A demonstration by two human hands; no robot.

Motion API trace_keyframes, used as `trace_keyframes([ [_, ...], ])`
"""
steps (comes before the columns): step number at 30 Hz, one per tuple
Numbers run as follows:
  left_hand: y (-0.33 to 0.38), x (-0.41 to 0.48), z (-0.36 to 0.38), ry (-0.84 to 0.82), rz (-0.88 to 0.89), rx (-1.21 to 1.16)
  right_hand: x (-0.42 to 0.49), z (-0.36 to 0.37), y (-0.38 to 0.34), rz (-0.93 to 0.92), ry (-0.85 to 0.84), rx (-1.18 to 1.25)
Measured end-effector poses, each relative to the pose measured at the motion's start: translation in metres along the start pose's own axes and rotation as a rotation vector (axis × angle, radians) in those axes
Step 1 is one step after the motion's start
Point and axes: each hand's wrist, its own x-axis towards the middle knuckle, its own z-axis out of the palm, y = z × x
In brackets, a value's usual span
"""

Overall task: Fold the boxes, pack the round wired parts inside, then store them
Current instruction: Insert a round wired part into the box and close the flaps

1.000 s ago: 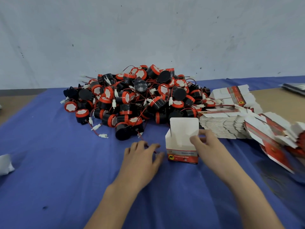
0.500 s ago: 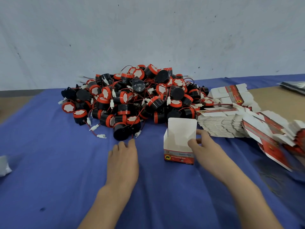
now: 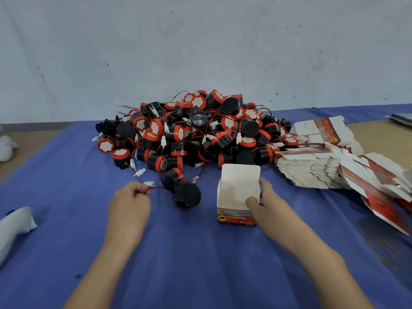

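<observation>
View: head camera, the only one.
Left hand (image 3: pixel 130 201): fingers curled tight, pinching the red wire (image 3: pixel 157 188) of one round wired part (image 3: pixel 187 195). Nothing else was in it.
Right hand (image 3: pixel 267 204): wrapped round the right wall of the folded box (image 3: pixel 237 197), thumb on the near face and fingers behind. It was steadying the box, not lifting it.
Box: stood upright on the tabletop (image 3: pixel 200 264), mouth up, lid flap raised on the far side. I saw nothing inside it.
Part: lay on its side just in front of the heap of parts (image 3: pixel 196 132), flat black face toward me.
Key relation: the part sat between my two hands, left of the box and near it but not touching. The wire ran roughly left to right from my pinch to the part. My left hand was the nearer one and the one tethered to it.
Judged step: packing this box had begun. The next move needs the part lifted rightward over the near wall and dropped in from above.
Risk (judgement): held by the wire alone, the part could swing, and the connector could snag the rim.
Also present: flat boxes (image 3: pixel 312 172) stacked to the right, and a white cloth (image 3: pixel 15 224) at far left.
</observation>
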Motion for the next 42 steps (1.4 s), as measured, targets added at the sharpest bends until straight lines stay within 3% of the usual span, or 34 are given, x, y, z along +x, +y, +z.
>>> trace_keyframes([
  [3,0.008,0.002,-0.013,0.033,-0.098,-0.327,-0.001,0.003,-0.003,-0.019,0.126,-0.160],
  [6,0.016,0.000,-0.021,0.054,-0.113,-0.476,-0.010,-0.001,-0.017,-0.294,0.450,-0.158],
  [8,0.024,-0.002,-0.024,0.058,-0.090,-0.529,-0.018,0.001,-0.030,-0.505,0.550,-0.061],
  [11,0.035,-0.007,-0.022,0.055,-0.023,-0.530,-0.035,0.020,-0.045,-0.667,0.340,0.038],
  [14,0.046,-0.015,-0.017,0.001,0.074,-0.563,-0.045,0.048,-0.046,-0.595,-0.006,-0.069],
  [16,0.051,-0.021,-0.015,-0.074,0.137,-0.606,-0.044,0.061,-0.041,-0.565,-0.111,-0.220],
  [19,0.058,-0.030,-0.013,-0.209,0.217,-0.651,-0.037,0.067,-0.037,-0.562,-0.107,-0.256],
  [24,0.064,-0.035,-0.012,-0.361,0.308,-0.744,-0.029,0.060,-0.032,-0.550,-0.072,-0.100],
  [31,0.054,-0.031,-0.010,-0.331,0.404,-0.579,-0.027,0.045,-0.034,-0.521,0.010,0.067],
  [42,0.048,-0.040,0.016,-0.390,0.296,-0.451,-0.031,0.033,-0.049,-0.425,-0.020,0.723],
])
